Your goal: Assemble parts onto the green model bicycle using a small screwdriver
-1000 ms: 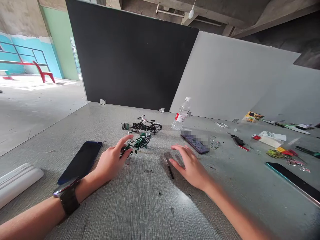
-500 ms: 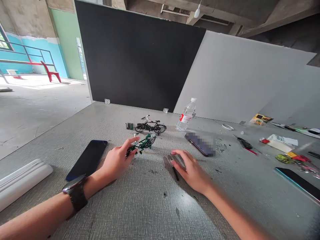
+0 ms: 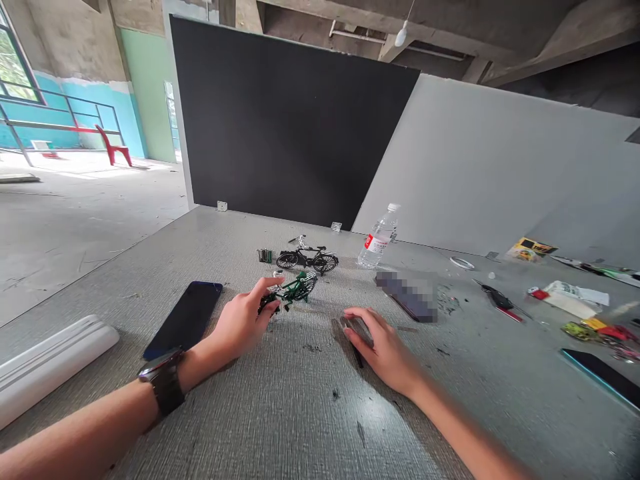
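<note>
My left hand [image 3: 245, 317] has its thumb and index finger closed on one end of a small green model bicycle [image 3: 300, 288], which stands on the table. The fingers hide part of its wheel. Just behind it is a black model bicycle [image 3: 310, 259], upright and untouched. My right hand [image 3: 377, 343] rests low over the table, thumb and index finger apart, with nothing visible between them. Partly under its thumb lies a thin tool with a dark handle [image 3: 359, 358]; its kind is hard to make out.
A dark phone [image 3: 185, 317] and a white casing [image 3: 55, 363] lie left. Behind stands a water bottle [image 3: 379, 239], with another phone [image 3: 410, 298] before it. Farther right are a black-handled tool [image 3: 497, 295], packets and a third phone [image 3: 603, 377]. A black panel [image 3: 295, 127] borders the back.
The whole view has shifted slightly, moving the scene right and down. My left hand keeps its grip on the green bicycle. My right hand now covers more of the thin tool.
</note>
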Available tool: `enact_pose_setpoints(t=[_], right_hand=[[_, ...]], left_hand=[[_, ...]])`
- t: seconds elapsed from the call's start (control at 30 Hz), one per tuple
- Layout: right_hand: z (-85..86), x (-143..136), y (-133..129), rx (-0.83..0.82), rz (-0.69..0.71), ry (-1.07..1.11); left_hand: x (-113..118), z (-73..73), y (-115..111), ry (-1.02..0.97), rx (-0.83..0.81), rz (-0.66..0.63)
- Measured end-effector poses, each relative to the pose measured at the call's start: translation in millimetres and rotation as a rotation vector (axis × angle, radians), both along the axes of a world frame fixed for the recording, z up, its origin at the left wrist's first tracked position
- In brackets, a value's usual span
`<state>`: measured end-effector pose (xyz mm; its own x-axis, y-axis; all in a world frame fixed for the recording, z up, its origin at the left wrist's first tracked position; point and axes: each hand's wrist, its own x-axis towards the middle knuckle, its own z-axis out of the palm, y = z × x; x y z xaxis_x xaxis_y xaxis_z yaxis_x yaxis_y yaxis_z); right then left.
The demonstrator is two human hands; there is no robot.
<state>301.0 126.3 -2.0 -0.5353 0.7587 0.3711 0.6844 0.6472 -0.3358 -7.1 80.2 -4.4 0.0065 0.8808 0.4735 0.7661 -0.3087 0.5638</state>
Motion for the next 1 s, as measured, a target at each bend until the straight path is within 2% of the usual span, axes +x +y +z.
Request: enact_pose_setpoints(t=[0.17, 0.27, 0.33, 0.43, 0.5, 0.6, 0.7, 0.83, 1.0], right_hand=[[-1.9, 0, -1, 0.031, 0.010, -0.004], [3.3, 0, 0, 0.082, -0.002, -0.002], [14.8, -3, 5, 0.133, -0.017, 0.004], [46.3, -21, 25, 0.204, -0.034, -0.003], [73.3, -43, 47, 0.233, -0.037, -0.037], [110.8, -91, 86, 0.227, -0.047, -0.144], [132.9, -147, 124, 0.142, -0.043, -0.322], [137.1, -207, 159, -0.045, -0.061, -0.576], [120.1, -242, 180, -0.204, -0.099, -0.749]], left_hand=[[2, -4.0, 0, 0.022, -0.006, 0.001], [2, -5.2, 0, 0.034, -0.009, -0.010], [2, -4.6, 0, 0.038, -0.012, -0.010], [3, -2.8, 0, 0.043, -0.017, -0.017], [3, -1.9, 0, 0.043, -0.018, -0.024], [3, -0.8, -1, 0.035, -0.024, -0.026], [3, 1.5, -3, 0.031, -0.026, -0.032], [2, 6.1, -4, 0.043, -0.014, -0.058], [0, 8.4, -2, 0.052, -0.019, -0.075]])
